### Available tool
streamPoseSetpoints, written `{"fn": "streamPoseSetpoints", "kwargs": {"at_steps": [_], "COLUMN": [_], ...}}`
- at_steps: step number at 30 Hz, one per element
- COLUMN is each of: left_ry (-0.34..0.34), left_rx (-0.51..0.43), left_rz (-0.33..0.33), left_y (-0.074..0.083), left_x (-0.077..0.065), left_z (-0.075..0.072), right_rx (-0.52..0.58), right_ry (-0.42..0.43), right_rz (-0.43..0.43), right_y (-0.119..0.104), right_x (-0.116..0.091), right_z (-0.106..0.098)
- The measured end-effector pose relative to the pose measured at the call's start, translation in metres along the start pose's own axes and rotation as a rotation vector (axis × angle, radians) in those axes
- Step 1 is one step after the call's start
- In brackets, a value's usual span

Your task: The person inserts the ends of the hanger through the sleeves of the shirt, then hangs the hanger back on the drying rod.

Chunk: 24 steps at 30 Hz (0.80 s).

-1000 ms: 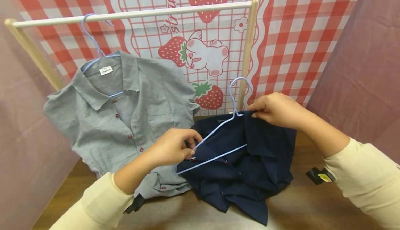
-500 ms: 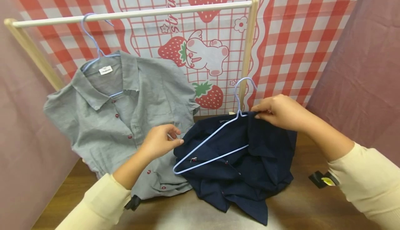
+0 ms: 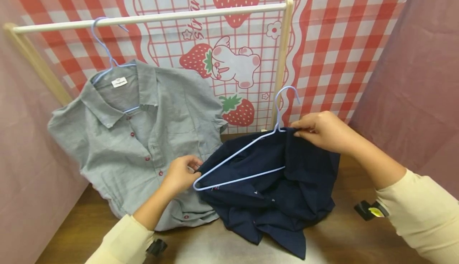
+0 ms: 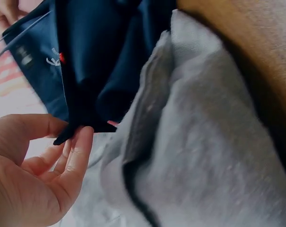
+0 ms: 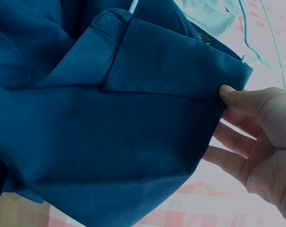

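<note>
A navy shirt (image 3: 305, 184) lies bunched in front of the rack, with a light blue hanger (image 3: 240, 152) partly in it. The hanger's right arm is hidden under the cloth, while its left arm lies bare over the open front. My right hand (image 3: 324, 132) pinches the shirt's shoulder beside the collar, close to the hanger's neck; the right wrist view shows the thumb on the fabric (image 5: 157, 127). My left hand (image 3: 181, 174) pinches the shirt's left edge near the hanger's left corner. In the left wrist view a dark fold (image 4: 69, 132) sits between thumb and fingers.
A grey shirt (image 3: 179, 124) on another blue hanger (image 3: 102, 41) hangs from the white rail (image 3: 201, 14) at left, its hem on the wooden table (image 3: 201, 248). A wooden post (image 3: 283, 57) rises behind the navy shirt. Pink cloth (image 3: 401, 85) bounds the right side.
My left hand has let go of the hanger, drawn back left, then taken the navy shirt's edge and lifted it. The hanger has shifted slightly right at its hook. My right hand keeps its grip.
</note>
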<state>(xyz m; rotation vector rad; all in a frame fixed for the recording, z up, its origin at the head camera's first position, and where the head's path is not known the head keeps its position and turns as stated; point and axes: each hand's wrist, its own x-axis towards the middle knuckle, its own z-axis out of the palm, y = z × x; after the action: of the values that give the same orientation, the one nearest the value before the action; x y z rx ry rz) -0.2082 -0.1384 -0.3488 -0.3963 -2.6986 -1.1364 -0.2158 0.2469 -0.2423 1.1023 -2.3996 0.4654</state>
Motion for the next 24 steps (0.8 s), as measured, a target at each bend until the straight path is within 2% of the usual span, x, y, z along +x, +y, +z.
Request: {"fn": "streamPoseSetpoints", "kwargs": {"at_steps": [5, 9, 12, 18, 21, 24], "left_ry": [0.033, 0.037, 0.036, 0.031, 0.037, 0.055], "left_rx": [-0.007, -0.009, 0.000, 0.028, 0.037, 0.036], "left_rz": [-0.048, -0.038, -0.017, 0.028, 0.043, 0.055], "left_y": [0.006, 0.015, 0.022, 0.031, 0.036, 0.042], "left_x": [-0.007, -0.011, -0.014, -0.015, -0.014, -0.011], "left_z": [-0.023, -0.041, -0.050, -0.058, -0.057, -0.056], "right_rx": [-0.013, -0.070, -0.120, -0.216, -0.244, -0.267], "right_ry": [0.025, 0.039, 0.024, 0.030, 0.039, 0.037], "right_rz": [0.006, 0.034, 0.099, 0.223, 0.248, 0.238], "right_y": [0.001, -0.002, -0.005, -0.011, -0.013, -0.016], "right_x": [-0.002, -0.003, -0.003, -0.004, -0.005, -0.006], "right_z": [0.006, 0.010, 0.012, 0.016, 0.018, 0.021]}}
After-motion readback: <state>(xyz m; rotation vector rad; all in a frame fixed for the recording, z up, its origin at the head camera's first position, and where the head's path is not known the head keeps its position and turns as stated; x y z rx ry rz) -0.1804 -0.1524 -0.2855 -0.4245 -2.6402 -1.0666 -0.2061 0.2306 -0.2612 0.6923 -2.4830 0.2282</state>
